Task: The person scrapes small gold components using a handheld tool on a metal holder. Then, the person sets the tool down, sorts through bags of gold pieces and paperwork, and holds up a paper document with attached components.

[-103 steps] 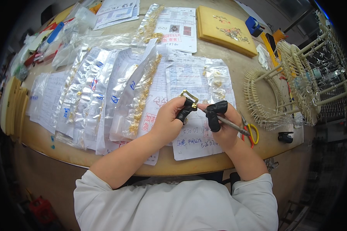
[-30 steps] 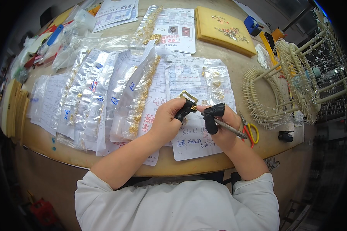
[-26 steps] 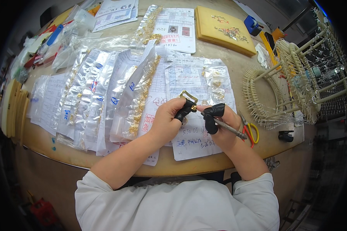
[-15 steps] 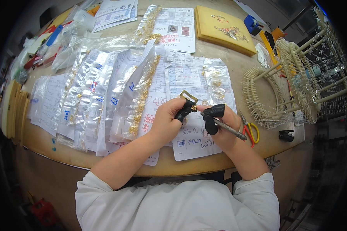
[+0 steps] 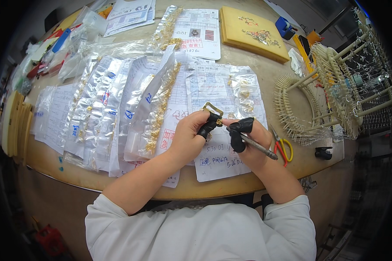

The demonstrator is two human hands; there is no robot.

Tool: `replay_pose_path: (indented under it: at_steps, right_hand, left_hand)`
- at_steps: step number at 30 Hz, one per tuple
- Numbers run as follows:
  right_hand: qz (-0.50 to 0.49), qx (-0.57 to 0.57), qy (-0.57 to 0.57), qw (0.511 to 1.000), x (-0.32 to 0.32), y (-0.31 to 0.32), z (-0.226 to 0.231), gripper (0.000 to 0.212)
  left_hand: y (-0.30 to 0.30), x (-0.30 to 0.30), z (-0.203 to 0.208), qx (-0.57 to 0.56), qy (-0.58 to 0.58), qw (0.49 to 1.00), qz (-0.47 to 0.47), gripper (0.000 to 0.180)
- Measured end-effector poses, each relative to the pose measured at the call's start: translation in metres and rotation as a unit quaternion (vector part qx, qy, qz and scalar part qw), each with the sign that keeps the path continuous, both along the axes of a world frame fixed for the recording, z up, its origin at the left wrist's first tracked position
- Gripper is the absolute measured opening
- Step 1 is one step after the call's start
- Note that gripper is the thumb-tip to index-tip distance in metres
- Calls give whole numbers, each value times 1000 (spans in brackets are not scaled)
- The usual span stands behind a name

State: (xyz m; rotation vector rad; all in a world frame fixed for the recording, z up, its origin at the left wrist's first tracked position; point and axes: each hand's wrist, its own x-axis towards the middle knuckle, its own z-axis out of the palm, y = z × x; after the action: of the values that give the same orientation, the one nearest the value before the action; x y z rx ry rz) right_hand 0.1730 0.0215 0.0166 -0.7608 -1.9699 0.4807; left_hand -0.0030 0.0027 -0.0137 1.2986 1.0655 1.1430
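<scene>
My left hand (image 5: 191, 132), with black covers on its fingertips, is closed on a small gold jewelry piece (image 5: 219, 122). A brass-coloured open frame (image 5: 212, 107) sticks out just beyond those fingers; how it is held is hidden. My right hand (image 5: 255, 137), also with black fingertip covers, grips a slim grey metal hand tool (image 5: 261, 146) like a pen. Its front end is hidden among the fingers beside the gold piece. Both hands meet above printed sheets (image 5: 217, 167) with handwriting. A clear bag of gold pieces (image 5: 246, 93) lies just beyond them.
Red-and-yellow-handled pliers (image 5: 286, 150) lie right of my right hand. Farther right stand beige spiked ring racks (image 5: 298, 111) hung with small parts. Bags of gold jewelry (image 5: 154, 113) cover papers on the left. A yellow block (image 5: 252, 37) bears small pieces at the back.
The rear end of the metal tool in my right hand has dipped very slightly toward me. Both hands otherwise stay in place.
</scene>
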Motion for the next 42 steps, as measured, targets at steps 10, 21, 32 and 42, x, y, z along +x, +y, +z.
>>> replay_pose_path:
  at_steps: [10, 21, 32, 42]
  right_hand:
    - [-7, 23, -1, 1000, -2, 1, 0, 11]
    - [-5, 22, -5, 1000, -1, 1, 1, 11]
    - [-12, 21, 2, 1000, -2, 1, 2, 11]
    - [-13, 11, 1, 1000, -2, 0, 1, 10]
  left_hand:
    - [2, 0, -4, 24, 19, 1000, 3, 34]
    - [2, 5, -7, 51, -5, 998, 39, 26]
    - [2, 5, -2, 32, -15, 999, 38, 26]
    - [2, 5, -2, 52, -8, 998, 38, 27]
